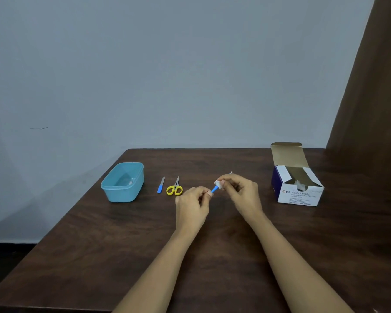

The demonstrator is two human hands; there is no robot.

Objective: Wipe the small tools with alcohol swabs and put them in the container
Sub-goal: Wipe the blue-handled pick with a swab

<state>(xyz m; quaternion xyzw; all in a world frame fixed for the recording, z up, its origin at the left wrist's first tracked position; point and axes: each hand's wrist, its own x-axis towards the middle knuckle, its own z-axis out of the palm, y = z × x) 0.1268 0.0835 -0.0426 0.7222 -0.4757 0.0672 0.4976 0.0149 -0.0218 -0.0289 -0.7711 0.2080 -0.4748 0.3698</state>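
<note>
While L hand (193, 203) pinches the blue handle end of a small tool (214, 189) above mid-table (122, 245), R hand (240, 192) is closed on a white swab (218, 184) wrapped round the tool's other end; metal tip pokes out behind R fingers. Tool type: can't tell. Left of hands, a file (161, 185) w/ blue handle and yellow scissors (175, 188) lie side by side, apart, on table. Container (123, 182) sits further left, lid off. Swab box (297, 182) far right, flap up.
</note>
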